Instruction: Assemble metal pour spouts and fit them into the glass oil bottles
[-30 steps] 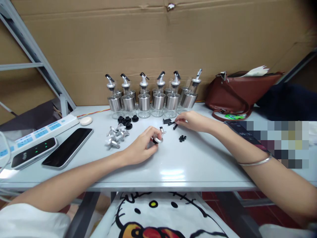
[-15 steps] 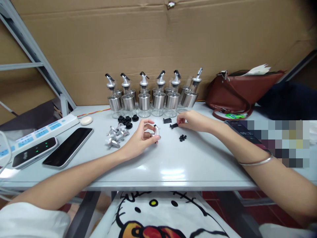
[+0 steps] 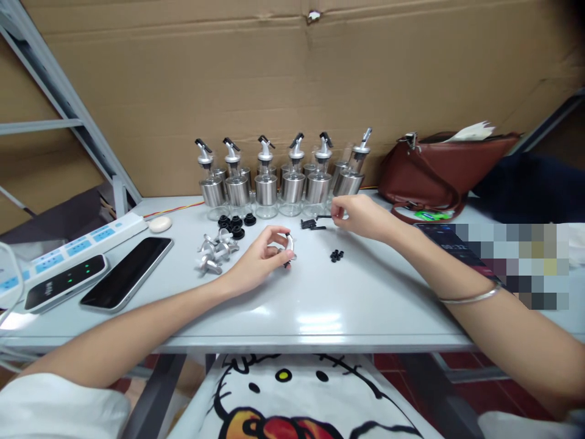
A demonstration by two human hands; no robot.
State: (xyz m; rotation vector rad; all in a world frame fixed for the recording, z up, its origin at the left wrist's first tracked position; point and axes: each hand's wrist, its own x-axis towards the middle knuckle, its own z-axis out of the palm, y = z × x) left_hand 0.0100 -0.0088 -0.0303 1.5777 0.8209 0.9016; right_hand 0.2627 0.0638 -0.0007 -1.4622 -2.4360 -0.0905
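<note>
My left hand (image 3: 260, 259) is closed around a silver pour spout (image 3: 291, 242) with black ends, held just above the table. My right hand (image 3: 359, 214) pinches a thin black lever (image 3: 325, 216) by one end, over the far middle of the table. Several similar black levers (image 3: 308, 224) lie just left of its fingertips. Small black plugs (image 3: 337, 255) are grouped below my right hand. Left of my left hand lies a heap of silver pour spouts (image 3: 214, 251), with black ribbed stoppers (image 3: 236, 222) behind it.
A row of glass and steel oil bottles (image 3: 266, 189) with spouts stands at the back. A power strip (image 3: 77, 244), a phone (image 3: 128, 272) and a black device (image 3: 66, 281) lie at left. A brown bag (image 3: 439, 164) and another phone (image 3: 445, 241) are at right.
My right hand has lifted slightly away from the table, with the black lever now pointing left in its fingers. The left hand stays almost in place, with the spout turned a little.
</note>
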